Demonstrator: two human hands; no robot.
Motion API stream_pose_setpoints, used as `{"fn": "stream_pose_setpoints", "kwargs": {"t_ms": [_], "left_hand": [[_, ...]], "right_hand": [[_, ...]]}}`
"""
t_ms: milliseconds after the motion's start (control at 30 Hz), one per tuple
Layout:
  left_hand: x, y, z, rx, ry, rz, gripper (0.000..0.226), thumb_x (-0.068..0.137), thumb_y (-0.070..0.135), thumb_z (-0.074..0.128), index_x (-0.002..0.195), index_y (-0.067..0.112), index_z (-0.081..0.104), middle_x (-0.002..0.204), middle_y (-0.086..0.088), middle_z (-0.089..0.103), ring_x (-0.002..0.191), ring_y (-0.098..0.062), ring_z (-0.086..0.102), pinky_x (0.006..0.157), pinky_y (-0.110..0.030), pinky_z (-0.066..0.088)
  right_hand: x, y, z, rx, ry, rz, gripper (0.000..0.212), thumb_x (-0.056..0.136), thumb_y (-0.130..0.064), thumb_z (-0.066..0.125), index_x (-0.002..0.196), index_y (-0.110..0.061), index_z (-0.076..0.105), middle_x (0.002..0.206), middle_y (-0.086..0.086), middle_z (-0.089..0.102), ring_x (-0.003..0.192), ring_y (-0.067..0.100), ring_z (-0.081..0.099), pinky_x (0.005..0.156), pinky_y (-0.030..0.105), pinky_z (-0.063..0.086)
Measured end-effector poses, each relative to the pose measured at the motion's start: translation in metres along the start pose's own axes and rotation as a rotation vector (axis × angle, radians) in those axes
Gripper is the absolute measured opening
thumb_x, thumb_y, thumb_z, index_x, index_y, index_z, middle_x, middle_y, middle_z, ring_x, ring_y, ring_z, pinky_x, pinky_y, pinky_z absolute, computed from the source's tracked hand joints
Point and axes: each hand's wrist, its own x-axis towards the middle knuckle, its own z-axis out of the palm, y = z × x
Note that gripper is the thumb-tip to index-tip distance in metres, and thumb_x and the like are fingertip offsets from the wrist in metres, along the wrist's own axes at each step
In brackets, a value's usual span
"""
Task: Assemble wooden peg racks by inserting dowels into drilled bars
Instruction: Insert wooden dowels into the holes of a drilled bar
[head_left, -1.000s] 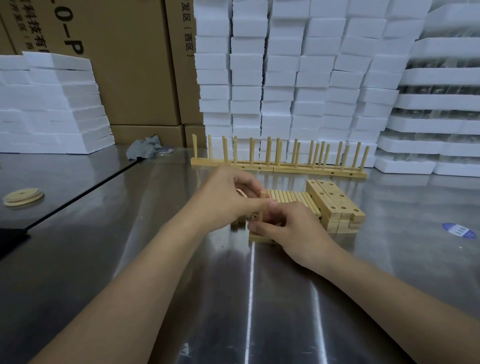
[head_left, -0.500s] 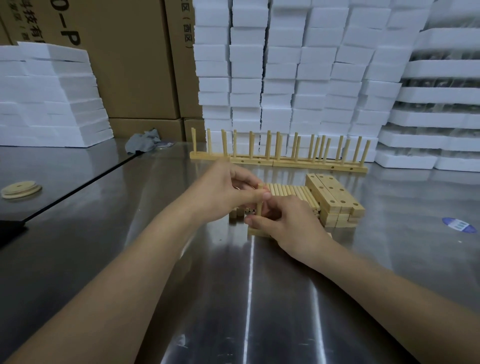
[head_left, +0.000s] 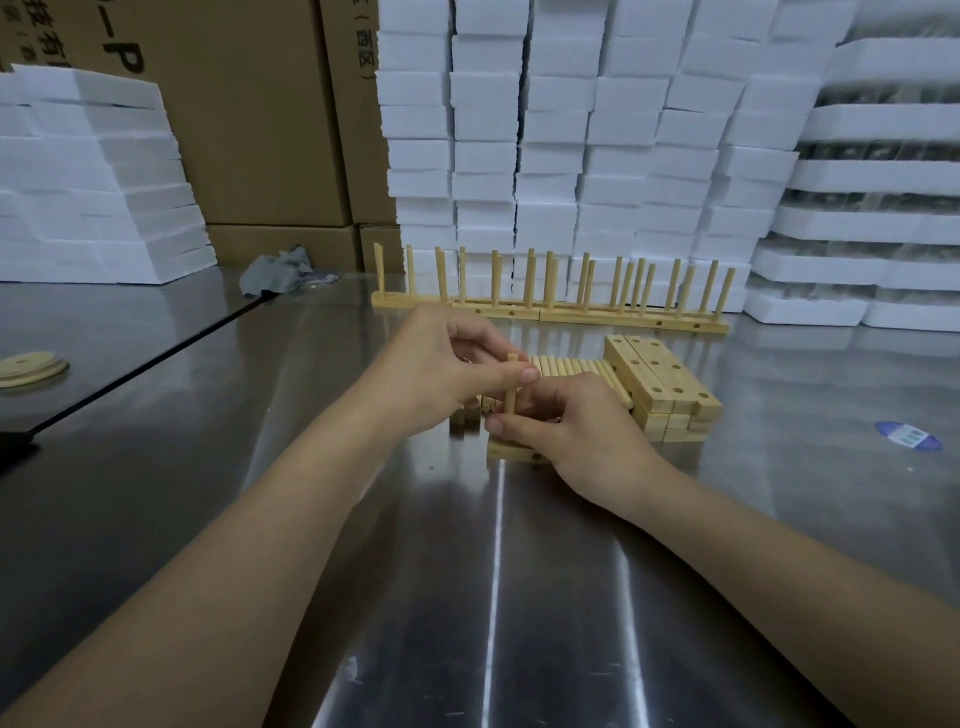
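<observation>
left grip (head_left: 441, 369) pinches dowel (head_left: 511, 404) upright near top; right grip (head_left: 576, 441) clamps drilled bar (head_left: 511, 453) on table (head_left: 519, 597). Dowel likely light, stiff, smooth: hold low, push straight.

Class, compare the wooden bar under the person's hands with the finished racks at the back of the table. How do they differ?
The finished racks carry a full row of upright dowels; the near bar shows just one dowel, pinched by the left hand. The finished racks stand untouched; the near bar is gripped by the right hand. Both are pale wood.
</observation>
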Motion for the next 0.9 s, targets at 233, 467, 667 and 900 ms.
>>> {"fn": "stream_pose_setpoints", "kwargs": {"t_ms": [233, 467, 667, 900], "left_hand": [[0.005, 0.0, -0.005, 0.008, -0.079, -0.009, 0.015, 0.079, 0.033, 0.093, 0.089, 0.024, 0.084, 0.082, -0.003, 0.082, 0.081, -0.021, 0.081, 0.061, -0.022, 0.061], [-0.005, -0.001, 0.005, 0.011, 0.006, -0.001, 0.031, 0.091, 0.061, 0.073, 0.093, 0.032, 0.085, 0.089, 0.004, 0.082, 0.086, -0.012, 0.08, 0.068, -0.02, 0.059], [-0.001, -0.04, -0.001, 0.217, 0.342, -0.068, 0.018, 0.106, 0.033, 0.064, 0.118, 0.031, 0.078, 0.11, 0.014, 0.078, 0.107, -0.008, 0.072, 0.099, -0.045, 0.059], [0.0, -0.048, 0.01, 0.684, 0.001, 0.004, 0.062, 0.082, 0.071, 0.069, 0.14, 0.048, 0.062, 0.133, 0.03, 0.061, 0.124, 0.002, 0.045, 0.103, -0.043, 0.047]], "right_hand": [[-0.004, -0.002, 0.001, -0.112, 0.052, -0.025, 0.009, 0.088, -0.034, 0.084, 0.083, -0.03, 0.078, 0.074, -0.013, 0.075, 0.077, 0.004, 0.071, 0.076, 0.029, 0.056], [-0.007, -0.008, -0.001, -0.136, 0.018, 0.007, 0.009, 0.089, -0.042, 0.082, 0.09, -0.034, 0.078, 0.082, -0.017, 0.076, 0.082, -0.001, 0.07, 0.076, 0.023, 0.049], [-0.022, -0.015, -0.006, -0.232, 0.14, -0.076, 0.049, 0.084, -0.063, 0.054, 0.125, -0.039, 0.065, 0.12, -0.023, 0.065, 0.113, -0.004, 0.058, 0.098, 0.028, 0.048], [-0.017, -0.014, -0.023, -0.049, 0.441, -0.102, 0.014, 0.086, -0.026, 0.055, 0.091, -0.032, 0.066, 0.091, -0.016, 0.067, 0.095, 0.0, 0.061, 0.076, 0.017, 0.043]]}}
